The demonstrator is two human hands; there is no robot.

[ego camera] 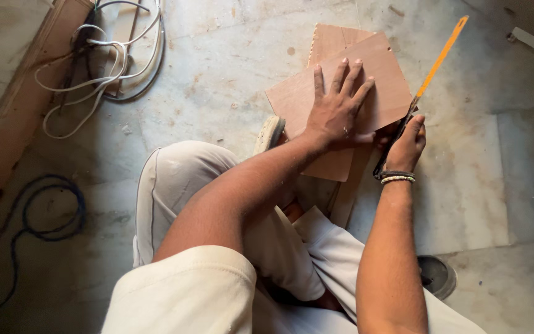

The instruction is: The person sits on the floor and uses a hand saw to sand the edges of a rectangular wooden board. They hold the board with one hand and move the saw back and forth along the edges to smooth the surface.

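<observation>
Plywood sheet [341,93] lay steadied under the flat, spread left hand [336,112]; right hand [406,147] clenched around a hacksaw [424,86], apparently at its edge.

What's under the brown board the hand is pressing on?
Under the top board pressed by the left hand, another brown board pokes out behind, over marble floor. The covered middle stays hidden.

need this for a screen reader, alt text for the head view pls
Seen from above, a crouching person presses the left hand flat on a brown board on a marble floor, while the right hand grips an orange-bladed handsaw at its edge.
</observation>
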